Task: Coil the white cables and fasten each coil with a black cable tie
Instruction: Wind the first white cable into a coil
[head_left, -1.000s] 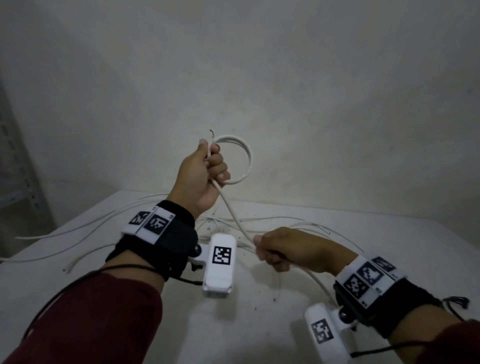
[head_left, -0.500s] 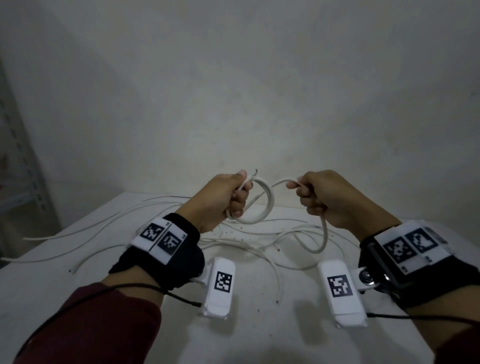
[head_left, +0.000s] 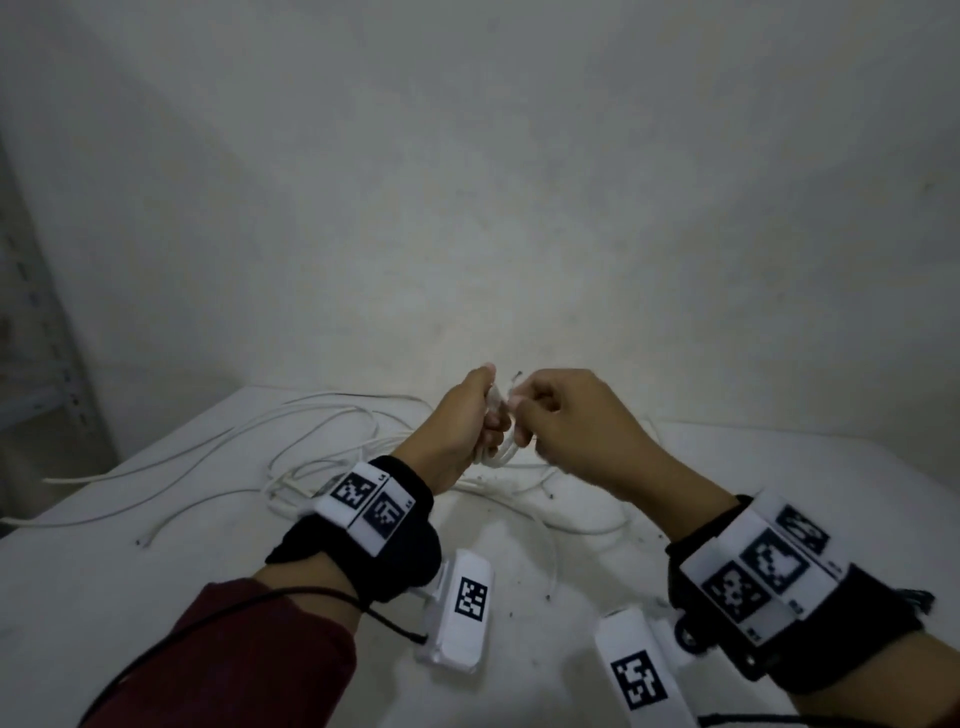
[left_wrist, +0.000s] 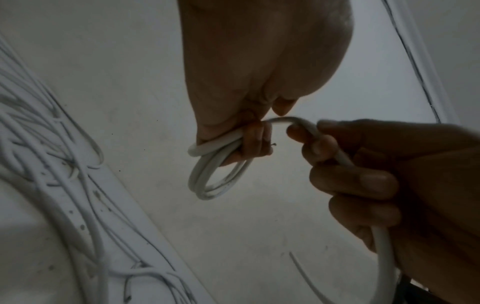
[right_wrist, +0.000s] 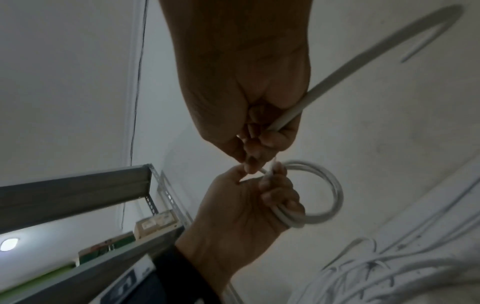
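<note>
At frame centre the left hand (head_left: 462, 421) grips the coil (left_wrist: 215, 176), the right hand (head_left: 566, 421) just beside pinching the cable (left_wrist: 384, 257) trailing down-right.

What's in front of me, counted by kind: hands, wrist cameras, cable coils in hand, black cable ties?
Hands: 2, left hand, right hand
Wrist cameras: 2, left wrist camera, right wrist camera
Held coils: 1, white cable coil
Black cable ties: 0 visible
Total: 5
Loose cables: too tangled to count
</note>
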